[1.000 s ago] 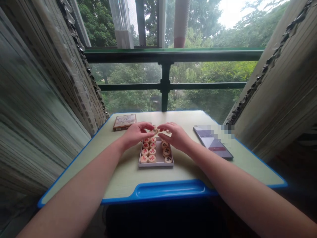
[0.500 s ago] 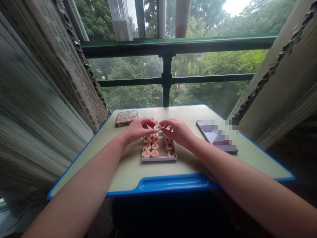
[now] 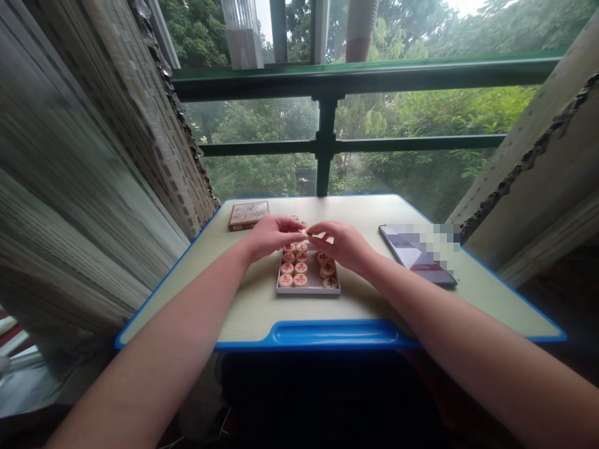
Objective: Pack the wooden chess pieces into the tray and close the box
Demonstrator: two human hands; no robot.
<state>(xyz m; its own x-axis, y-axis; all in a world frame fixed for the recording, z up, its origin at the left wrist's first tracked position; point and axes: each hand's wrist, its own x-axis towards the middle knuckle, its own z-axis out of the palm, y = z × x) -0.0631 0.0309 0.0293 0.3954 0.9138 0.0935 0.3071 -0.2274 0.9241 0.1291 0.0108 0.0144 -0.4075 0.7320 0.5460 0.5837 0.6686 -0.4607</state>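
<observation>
Above the far end of a shallow open tray (image 3: 309, 292), my left hand (image 3: 274, 237) and my right hand (image 3: 342, 242) meet at the fingertips. Between them they pinch one round wooden Chinese chess piece (image 3: 306, 232), which is mostly covered by fingers. Two columns of red-marked chess pieces (image 3: 300, 268) fill the tray's left side. Black-marked chess pieces (image 3: 328, 268) line its right side, with bare tray floor between. More pieces lie just beyond the hands, partly hidden.
A flat brown-edged box (image 3: 249, 215) lies at the table's back left. On the right rests a phone-like flat device (image 3: 414, 252), partly pixelated. The pale table (image 3: 243, 312) has a blue rim and a moulded blue trough (image 3: 334, 333) in front. Curtains flank the window.
My hands have drawn slightly closer around the piece, and its marked face no longer shows clearly. The whole view has shifted a little, so everything appears further right. The pieces in the tray look unchanged.
</observation>
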